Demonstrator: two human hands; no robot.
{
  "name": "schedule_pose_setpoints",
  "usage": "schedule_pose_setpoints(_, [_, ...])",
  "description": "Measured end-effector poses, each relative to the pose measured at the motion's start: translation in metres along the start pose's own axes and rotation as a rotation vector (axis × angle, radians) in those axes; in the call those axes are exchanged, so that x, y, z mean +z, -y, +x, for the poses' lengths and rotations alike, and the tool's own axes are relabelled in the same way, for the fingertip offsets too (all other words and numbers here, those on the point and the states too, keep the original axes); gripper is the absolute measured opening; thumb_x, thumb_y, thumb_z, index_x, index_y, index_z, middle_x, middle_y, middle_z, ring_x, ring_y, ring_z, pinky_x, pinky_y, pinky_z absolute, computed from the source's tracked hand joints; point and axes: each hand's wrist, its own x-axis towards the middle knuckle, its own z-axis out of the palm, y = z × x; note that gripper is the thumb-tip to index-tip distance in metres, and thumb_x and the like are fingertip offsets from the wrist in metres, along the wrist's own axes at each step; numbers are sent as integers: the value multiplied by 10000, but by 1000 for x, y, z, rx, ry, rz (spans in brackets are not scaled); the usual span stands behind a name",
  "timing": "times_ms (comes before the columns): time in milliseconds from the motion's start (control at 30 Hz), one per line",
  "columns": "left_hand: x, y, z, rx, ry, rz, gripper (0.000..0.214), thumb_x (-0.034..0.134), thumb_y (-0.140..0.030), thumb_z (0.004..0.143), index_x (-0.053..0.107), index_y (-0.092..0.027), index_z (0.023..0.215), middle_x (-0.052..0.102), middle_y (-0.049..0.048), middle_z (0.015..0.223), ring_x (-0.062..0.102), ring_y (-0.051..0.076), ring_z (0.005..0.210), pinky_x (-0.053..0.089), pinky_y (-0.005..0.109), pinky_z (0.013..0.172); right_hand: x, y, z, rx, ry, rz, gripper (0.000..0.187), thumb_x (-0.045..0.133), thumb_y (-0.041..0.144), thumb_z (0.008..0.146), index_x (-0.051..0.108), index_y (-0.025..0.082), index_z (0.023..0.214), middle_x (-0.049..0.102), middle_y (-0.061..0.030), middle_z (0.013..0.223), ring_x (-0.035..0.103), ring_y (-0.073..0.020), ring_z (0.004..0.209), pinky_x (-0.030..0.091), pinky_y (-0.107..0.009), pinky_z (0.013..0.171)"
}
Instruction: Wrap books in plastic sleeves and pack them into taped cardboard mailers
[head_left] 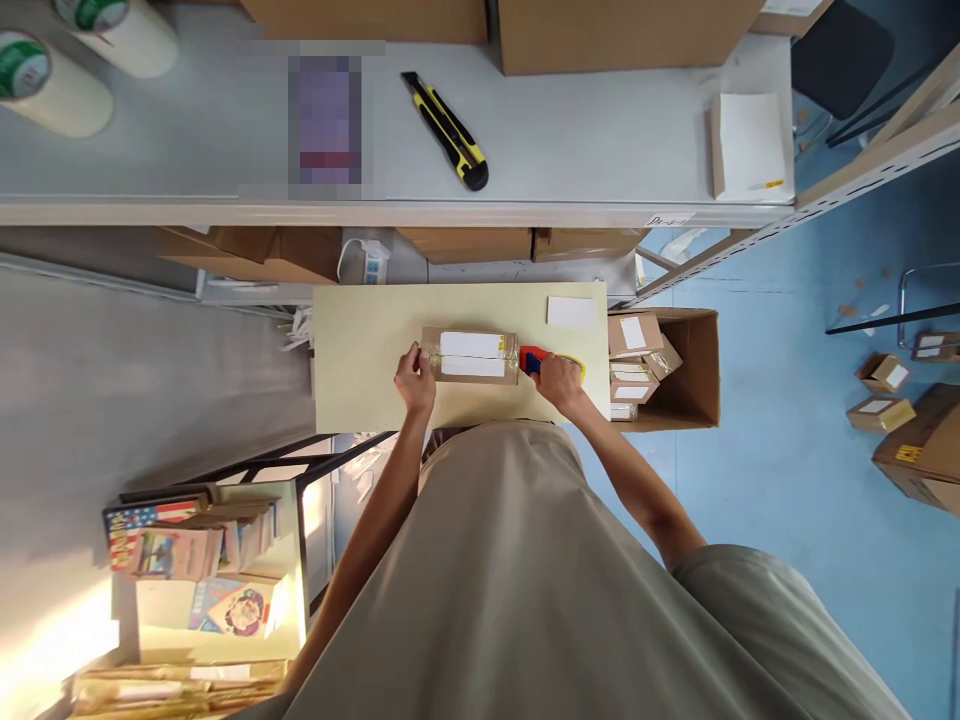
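Note:
A small cardboard box point(472, 376) lies in front of me on a pale yellow tabletop point(360, 385). Two white label areas show on its upper face, and a strip of clear tape runs lengthwise between them. My left hand point(415, 380) is closed at the box's left end, fingertips pressed against its edge; whether they also pinch the tape is too small to tell. In my right hand point(559, 382) is a red and blue tape dispenser point(531, 360), its front touching or almost touching the box's right end. A white slip of paper point(570, 311) lies behind the dispenser.
An open carton point(697, 370) with several small boxes stands right of the table. On the grey shelf point(585, 140) ahead lie a yellow-black box cutter point(446, 132), tape rolls point(67, 85) and a white paper stack point(750, 145). Books point(176, 550) fill a rack at lower left.

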Motion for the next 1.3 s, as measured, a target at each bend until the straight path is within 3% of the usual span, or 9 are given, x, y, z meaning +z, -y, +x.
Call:
schedule_pose_setpoints(267, [-19,17,-21,-31,148,-135,519,667,-475,1024,748,-174,1439,770,214,1489,738,359,1406,558,577,1244,8,-15,-28,111,-8,101,468,525,470,1176,644,96,1431,786,-300,1376,782,-364,1325,589,-364,987])
schedule_pose_setpoints(433, [-20,-6,-5,52,148,26,641,733,-305,923,673,-175,1548,785,238,1429,731,409,1392,538,655,1254,-26,-25,-58,119,-120,108,517,433,548,1200,608,112,1415,800,-291,1338,792,-379,1270,572,-375,939])
schedule_pose_setpoints(533, [-7,-68,3,331,52,77,650,688,-237,946,647,-174,1591,701,240,1572,624,424,1530,452,676,1343,-68,-29,-75,84,-267,154,525,406,566,1203,556,123,1442,806,-277,1304,793,-401,1228,558,-378,897])
schedule_pose_setpoints(700, [22,-228,-5,905,125,-121,560,488,-287,1145,553,-288,1702,620,124,1695,557,313,1608,429,581,1396,-158,-20,-78,-54,-615,264,481,418,430,1183,460,85,1516,778,-287,1320,771,-438,1180,581,-447,936])
schedule_pose_setpoints(800, [42,-301,-2,1054,162,-218,534,402,-296,1182,567,-280,1690,606,117,1704,551,285,1620,426,539,1404,-206,-8,-56,-151,-797,180,481,415,335,1157,414,78,1563,721,-295,1399,726,-432,1260,582,-519,1039])
schedule_pose_setpoints(900, [60,-331,12,1043,193,-284,543,403,-285,1172,570,-243,1686,558,128,1754,521,296,1650,400,539,1422,-238,1,-23,-207,-904,84,472,376,262,1144,423,67,1571,700,-291,1422,693,-416,1325,532,-562,1150])
schedule_pose_setpoints(1000, [67,-327,21,993,252,-294,583,412,-273,1157,516,-231,1729,583,138,1736,528,303,1646,389,552,1430,-254,7,9,-203,-919,31,507,370,180,1113,444,37,1593,723,-288,1392,687,-400,1335,478,-578,1217])
schedule_pose_setpoints(1133, [55,-285,14,950,258,-209,570,455,-257,1148,532,-236,1712,650,134,1668,591,292,1589,453,533,1393,-256,11,32,-174,-884,-78,565,406,138,1093,456,-20,1634,678,-317,1471,615,-401,1439,413,-582,1279])
schedule_pose_setpoints(1300, [18,-170,5,690,168,-121,478,601,-329,1114,653,-231,1578,703,151,1582,640,322,1514,494,529,1345,-186,2,35,-174,-948,-51,570,353,326,1187,443,120,1711,537,-283,1655,520,-408,1537,445,-598,1254])
